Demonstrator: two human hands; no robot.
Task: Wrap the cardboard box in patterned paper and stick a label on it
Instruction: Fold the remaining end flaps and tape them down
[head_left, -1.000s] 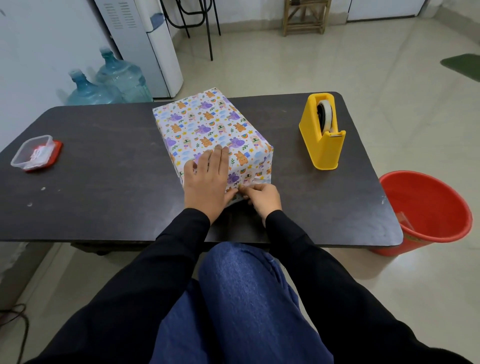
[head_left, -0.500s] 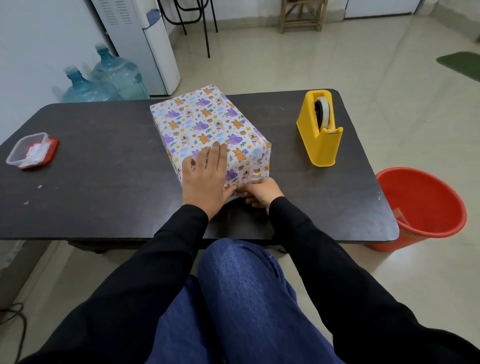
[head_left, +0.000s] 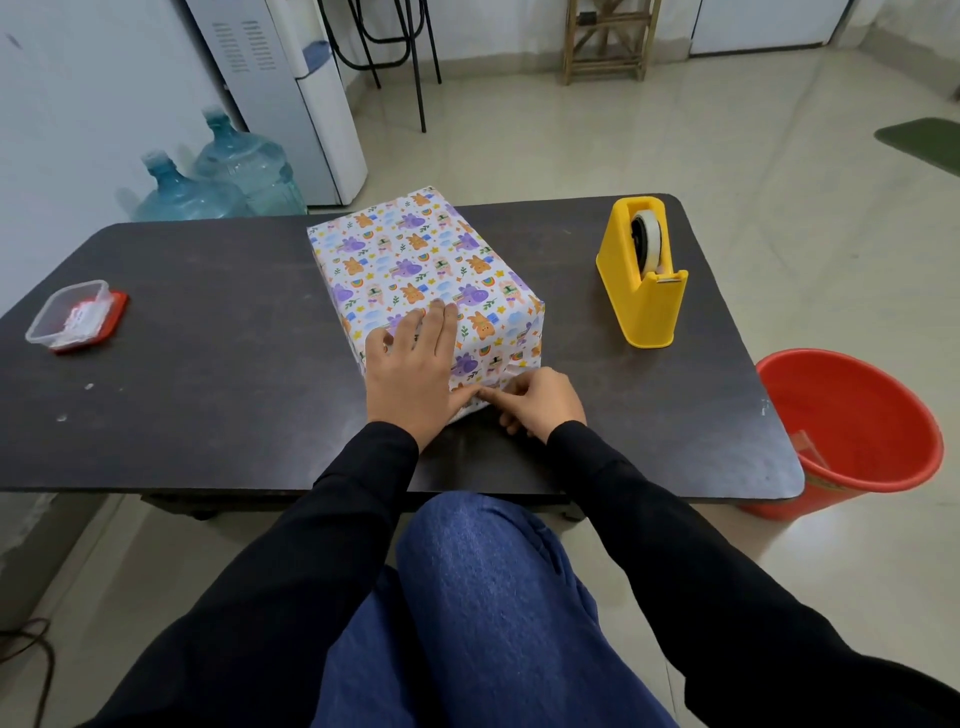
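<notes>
A box wrapped in white paper with a cartoon animal pattern (head_left: 415, 260) stands in the middle of the dark table (head_left: 208, 405). My left hand (head_left: 415, 374) lies flat with straight fingers on the box's near top edge and near end face, pressing the paper down. My right hand (head_left: 537, 402) is at the lower near end of the box, fingers curled, its index finger and thumb pressing the folded paper flap against the box. The flap itself is mostly hidden by both hands.
A yellow tape dispenser (head_left: 644, 275) stands on the table right of the box. A small clear container with a red lid (head_left: 75, 317) sits at the table's left end. A red bucket (head_left: 852, 431) is on the floor to the right. Water bottles (head_left: 223, 182) stand behind the table.
My right hand has shifted slightly along the lower edge of the box's near end. The left hand stays flat on the box. The view has tilted a little.
</notes>
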